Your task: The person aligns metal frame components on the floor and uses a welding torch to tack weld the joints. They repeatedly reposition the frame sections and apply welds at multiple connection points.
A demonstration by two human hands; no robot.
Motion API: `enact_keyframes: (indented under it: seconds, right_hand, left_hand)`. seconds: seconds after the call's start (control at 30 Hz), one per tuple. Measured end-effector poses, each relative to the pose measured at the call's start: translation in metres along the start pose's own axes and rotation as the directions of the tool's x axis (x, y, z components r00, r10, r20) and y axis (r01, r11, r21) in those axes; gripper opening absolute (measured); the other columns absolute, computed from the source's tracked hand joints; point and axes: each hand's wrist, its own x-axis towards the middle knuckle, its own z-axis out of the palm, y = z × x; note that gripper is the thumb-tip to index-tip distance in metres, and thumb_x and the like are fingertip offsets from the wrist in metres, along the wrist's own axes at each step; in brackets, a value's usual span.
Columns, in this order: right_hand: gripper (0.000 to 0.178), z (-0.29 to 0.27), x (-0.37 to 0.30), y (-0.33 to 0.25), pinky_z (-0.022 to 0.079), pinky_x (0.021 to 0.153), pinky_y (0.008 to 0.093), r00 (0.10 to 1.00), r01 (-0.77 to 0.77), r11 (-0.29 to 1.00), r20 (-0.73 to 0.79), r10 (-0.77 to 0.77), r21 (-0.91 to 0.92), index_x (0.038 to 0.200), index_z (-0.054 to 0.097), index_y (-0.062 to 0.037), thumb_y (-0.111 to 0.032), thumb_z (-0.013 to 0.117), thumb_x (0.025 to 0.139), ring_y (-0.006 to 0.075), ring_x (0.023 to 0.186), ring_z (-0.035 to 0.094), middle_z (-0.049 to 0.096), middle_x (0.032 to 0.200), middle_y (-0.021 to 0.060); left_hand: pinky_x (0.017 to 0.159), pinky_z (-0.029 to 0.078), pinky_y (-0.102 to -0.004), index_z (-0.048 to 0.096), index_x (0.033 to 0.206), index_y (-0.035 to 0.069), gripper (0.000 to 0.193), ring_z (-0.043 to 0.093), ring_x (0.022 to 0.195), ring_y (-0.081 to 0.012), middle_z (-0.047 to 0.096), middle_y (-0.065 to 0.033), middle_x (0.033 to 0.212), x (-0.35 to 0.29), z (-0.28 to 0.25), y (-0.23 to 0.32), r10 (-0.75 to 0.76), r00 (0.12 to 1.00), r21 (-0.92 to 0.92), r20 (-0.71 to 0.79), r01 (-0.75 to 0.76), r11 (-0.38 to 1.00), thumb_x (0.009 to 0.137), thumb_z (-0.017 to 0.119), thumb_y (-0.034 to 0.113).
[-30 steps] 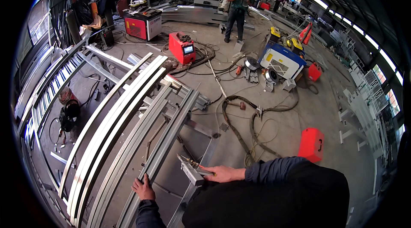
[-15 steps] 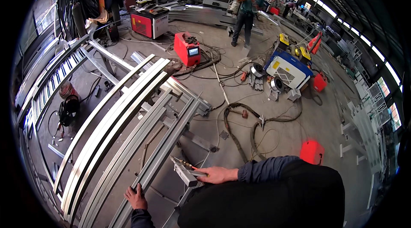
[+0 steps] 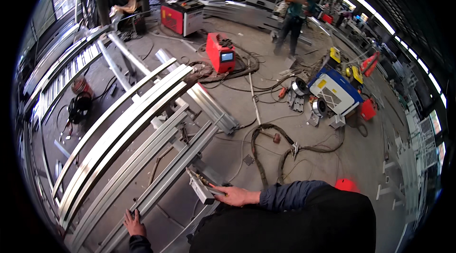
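My left hand (image 3: 135, 226) rests on the nearest long grey metal profile (image 3: 159, 193), its fingers apart and lying against the bar. My right hand (image 3: 233, 196) is closed round the handle of a silver, square-bodied tool that looks like a welding gun (image 3: 203, 192). Its slim tip and a brass-coloured part point up and left, close to the profile's near side. The palm and the handle are partly hidden by the right fingers. Beyond the left hand, several pale metal bars (image 3: 124, 127) lie side by side on a frame.
A red machine with a small screen (image 3: 221, 53) stands ahead, and a blue and white machine (image 3: 335, 91) to its right. Thick hoses (image 3: 256, 153) and cables loop over the floor. Another person (image 3: 292, 23) stands at the back. A red object (image 3: 346, 185) is beside my right arm.
My view has shifted, so the scene sits further right. My left hand has slid down the profile toward me. My right hand still holds the welding gun, close to the same place.
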Motion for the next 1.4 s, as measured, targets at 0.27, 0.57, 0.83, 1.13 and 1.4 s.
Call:
enact_keyframes:
  seconds: [0.27,0.57,0.83,1.13,1.4]
  right_hand:
    - [0.067,0.024,0.021,0.007,0.054,0.099,0.0405,0.994,0.101,0.995,-0.034,-0.1,0.015,0.169,0.042,-0.0216,-0.054,0.057,0.111,0.0327,0.109,0.071,0.075,0.125,0.0202]
    - [0.065,0.051,0.036,-0.025,0.051,0.108,0.0397,0.997,0.024,1.0,0.074,-0.024,0.003,0.168,0.044,-0.0208,-0.047,0.061,0.111,0.0344,0.128,0.069,0.072,0.138,0.0227]
    - [0.057,0.093,0.034,-0.094,0.053,0.105,0.0388,0.997,0.009,0.997,0.083,-0.003,-0.079,0.165,0.048,-0.0189,-0.032,0.062,0.111,0.0283,0.118,0.072,0.075,0.131,0.0189]
    - [0.061,0.106,0.037,-0.103,0.053,0.099,0.035,0.995,0.016,0.999,0.101,-0.012,-0.035,0.168,0.045,-0.0216,-0.027,0.06,0.11,0.0199,0.102,0.069,0.076,0.113,0.0127]
    - [0.063,0.064,0.065,-0.142,0.053,0.1,0.0358,0.967,-0.021,0.983,0.246,0.067,-0.185,0.169,0.042,-0.0254,-0.044,0.059,0.111,0.0247,0.108,0.071,0.076,0.12,0.0161]
  left_hand:
    - [0.125,0.035,-0.0621,0.062,0.15,0.022,0.069,0.037,0.157,-0.0357,0.043,-0.0148,0.168,0.009,-0.022,0.041,-0.014,0.997,-0.071,-0.082,0.009,0.997,0.084,0.083,0.025]
    - [0.123,0.041,-0.0491,0.063,0.145,0.01,0.062,0.051,0.146,-0.0363,0.057,-0.0154,0.153,-0.019,0.004,0.104,0.167,0.913,-0.3,-0.372,-0.289,0.909,0.085,0.077,0.014]
    - [0.132,0.027,-0.0517,0.037,0.166,0.007,0.102,0.034,0.159,-0.0375,0.04,-0.0184,0.168,0.007,-0.01,0.039,0.036,0.925,-0.251,-0.378,-0.139,0.958,0.083,0.088,0.036]
    - [0.134,0.011,-0.0645,0.043,0.167,0.015,0.107,0.019,0.165,-0.042,0.03,-0.0147,0.176,0.04,-0.012,0.035,0.196,0.95,-0.118,-0.242,-0.229,0.966,0.081,0.087,0.062]
    - [0.131,0.009,-0.0706,0.054,0.158,0.018,0.103,0.016,0.165,-0.0452,0.024,-0.0158,0.178,0.065,-0.017,0.049,0.061,0.986,-0.181,-0.154,-0.088,0.98,0.076,0.085,0.072]
